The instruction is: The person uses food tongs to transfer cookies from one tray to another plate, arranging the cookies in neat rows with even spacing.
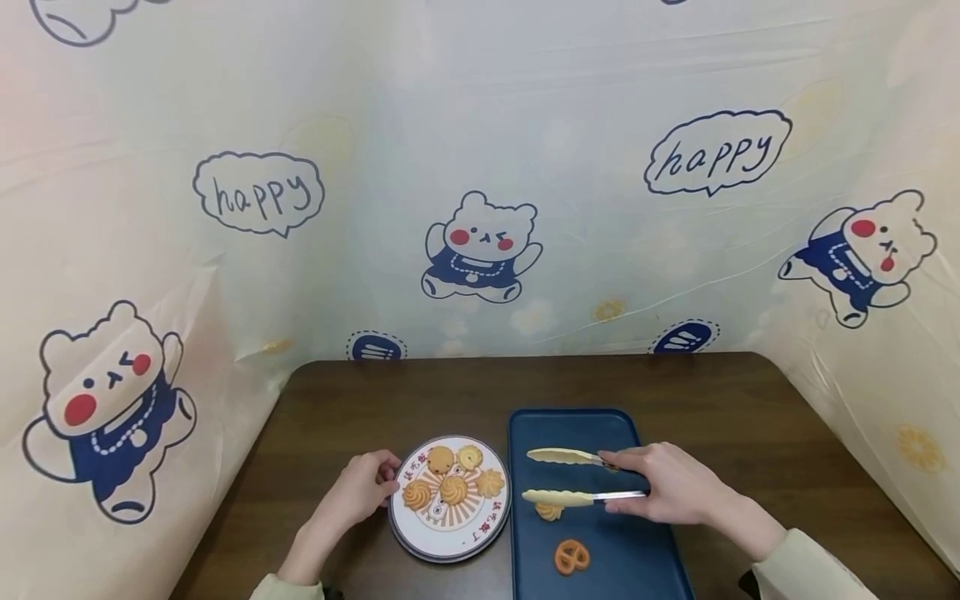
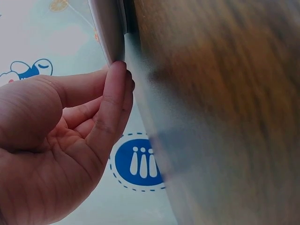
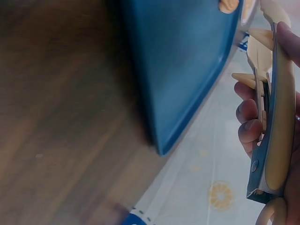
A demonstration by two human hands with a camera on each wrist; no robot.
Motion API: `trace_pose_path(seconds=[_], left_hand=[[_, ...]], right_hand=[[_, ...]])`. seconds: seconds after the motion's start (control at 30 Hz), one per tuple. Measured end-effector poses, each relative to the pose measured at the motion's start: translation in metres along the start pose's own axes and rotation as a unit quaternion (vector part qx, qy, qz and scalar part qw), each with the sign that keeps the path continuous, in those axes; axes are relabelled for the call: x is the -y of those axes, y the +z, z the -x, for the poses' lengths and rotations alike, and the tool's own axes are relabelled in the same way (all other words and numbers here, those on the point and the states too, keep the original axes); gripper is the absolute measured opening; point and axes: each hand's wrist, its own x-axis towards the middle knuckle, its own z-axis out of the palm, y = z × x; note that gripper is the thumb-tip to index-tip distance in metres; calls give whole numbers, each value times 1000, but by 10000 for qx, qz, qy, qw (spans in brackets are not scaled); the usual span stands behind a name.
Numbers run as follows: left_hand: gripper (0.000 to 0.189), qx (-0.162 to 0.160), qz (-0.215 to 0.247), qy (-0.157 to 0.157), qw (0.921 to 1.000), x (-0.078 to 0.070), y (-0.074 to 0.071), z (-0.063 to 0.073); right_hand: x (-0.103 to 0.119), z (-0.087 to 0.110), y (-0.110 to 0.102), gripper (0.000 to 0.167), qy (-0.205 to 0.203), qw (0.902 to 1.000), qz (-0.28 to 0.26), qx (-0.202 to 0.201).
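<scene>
Head view: beside the left edge of the dark-blue rectangular tray (image 1: 630,558), the left hand (image 1: 367,483) pinches a round white printed plate (image 1: 444,546); the right hand (image 1: 667,483) grips cream-tipped metal tongs (image 1: 562,498). Just inside that edge, the golden swirled cookie (image 1: 549,514) seems light, brittle, best held by its sides.

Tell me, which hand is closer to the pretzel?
Right. The right hand is beyond and right of the pretzel, holding tongs; the left hand is farther, across the plate.
</scene>
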Motion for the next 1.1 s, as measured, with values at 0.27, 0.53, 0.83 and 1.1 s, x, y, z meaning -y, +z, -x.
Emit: trace_pose_path(seconds=[0.27, 0.53, 0.83, 1.1], left_hand=[[24, -24, -6, 25, 10000, 4, 1, -2], [24, 19, -21, 42, 10000, 2, 0, 0], [24, 11, 8, -10, 10000, 3, 1, 0], [25, 25, 23, -73, 10000, 2, 1, 0]], right_hand=[[-7, 17, 10, 60, -216, 9991, 326, -191], [-10, 28, 15, 59, -148, 9997, 208, -49], [-11, 32, 18, 57, -135, 9997, 218, -1], [-14, 32, 22, 54, -209, 9995, 200, -99]])
